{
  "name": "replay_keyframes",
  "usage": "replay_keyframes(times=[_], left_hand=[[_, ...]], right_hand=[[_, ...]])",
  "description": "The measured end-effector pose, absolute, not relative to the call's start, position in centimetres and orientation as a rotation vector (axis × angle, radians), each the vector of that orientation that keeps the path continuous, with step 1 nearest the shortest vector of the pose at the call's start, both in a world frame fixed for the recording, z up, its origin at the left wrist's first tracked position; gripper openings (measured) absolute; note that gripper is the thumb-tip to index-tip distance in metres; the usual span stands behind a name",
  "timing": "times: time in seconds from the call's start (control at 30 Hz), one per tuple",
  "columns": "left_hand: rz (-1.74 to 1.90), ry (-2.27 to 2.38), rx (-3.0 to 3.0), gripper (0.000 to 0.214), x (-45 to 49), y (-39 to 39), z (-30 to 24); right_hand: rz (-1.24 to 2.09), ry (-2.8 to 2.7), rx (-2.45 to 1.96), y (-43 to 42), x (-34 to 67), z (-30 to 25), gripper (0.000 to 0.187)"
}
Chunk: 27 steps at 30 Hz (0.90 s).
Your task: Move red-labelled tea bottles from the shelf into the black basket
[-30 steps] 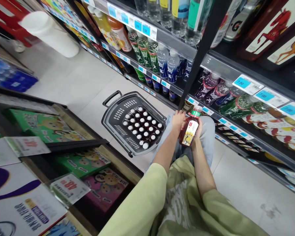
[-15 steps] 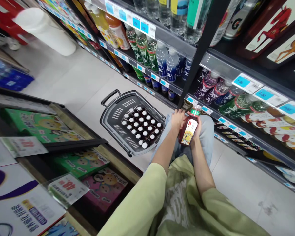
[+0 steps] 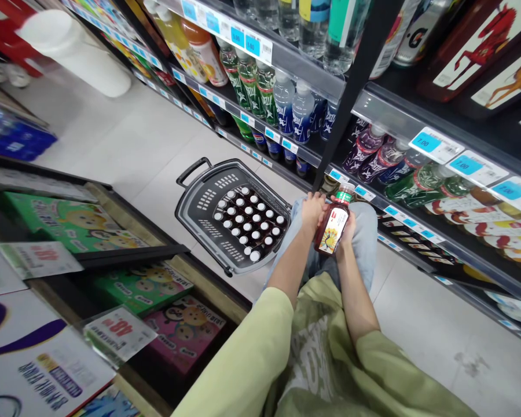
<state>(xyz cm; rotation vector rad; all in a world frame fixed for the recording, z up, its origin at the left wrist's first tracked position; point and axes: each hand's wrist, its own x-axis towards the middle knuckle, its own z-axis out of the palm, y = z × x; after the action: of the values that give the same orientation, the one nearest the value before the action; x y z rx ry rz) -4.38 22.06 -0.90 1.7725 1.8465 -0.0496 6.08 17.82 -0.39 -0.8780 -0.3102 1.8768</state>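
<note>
A bottle of dark red drink [image 3: 333,226] with a green neck band and a white label with a yellow sunburst picture stands tilted above my knees. My right hand [image 3: 349,227] wraps round it from the right and behind. On the other side, my left hand [image 3: 313,209] has its fingers curled against the bottle's left edge; its fingertips are partly hidden. To the left of my legs, a grey and black shopping basket [image 3: 200,223] rests on the floor. Inside it, packed upright in rows, are several small dark bottles with white caps [image 3: 252,219].
Drink shelves [image 3: 308,72] with price tags run along the front and right, holding several bottles [image 3: 267,95]. Boxed goods [image 3: 69,223] fill a display at the left. A white bin-like container [image 3: 82,55] and blue-wrapped bottle packs [image 3: 15,130] stand farther back on the tiled floor [image 3: 125,139].
The bottle has tilted slightly in my hands, its base shifting a little left. The whole view has drifted slightly; basket and shelves stay as they were.
</note>
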Motion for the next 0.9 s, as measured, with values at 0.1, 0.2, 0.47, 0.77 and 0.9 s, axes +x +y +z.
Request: replay_keyframes(times=[0.1,0.2,0.47,0.77,0.9], left_hand=[[-0.014,1.871,1.802,0.028,-4.4,21.9,-0.8],[0.009,1.869,1.820,0.028,-4.5,21.8,-0.7],[-0.010,1.872,1.777,0.030,-4.5,22.1,-0.6],[0.000,1.870,1.767,0.030,-4.5,22.1,-1.1],[-0.020,1.845,1.769,0.030,-4.5,22.2,-1.2]], right_hand=[[1.837,-0.277,-0.853,17.6,6.2,-0.8,0.041],[1.793,-0.231,-0.887,17.5,6.5,-1.4,0.043],[1.999,-0.177,-0.967,17.5,6.9,-2.2,0.071],[1.914,-0.251,-0.897,18.0,6.6,-1.1,0.043],[1.890,-0.221,-0.866,17.9,6.6,-1.1,0.040]])
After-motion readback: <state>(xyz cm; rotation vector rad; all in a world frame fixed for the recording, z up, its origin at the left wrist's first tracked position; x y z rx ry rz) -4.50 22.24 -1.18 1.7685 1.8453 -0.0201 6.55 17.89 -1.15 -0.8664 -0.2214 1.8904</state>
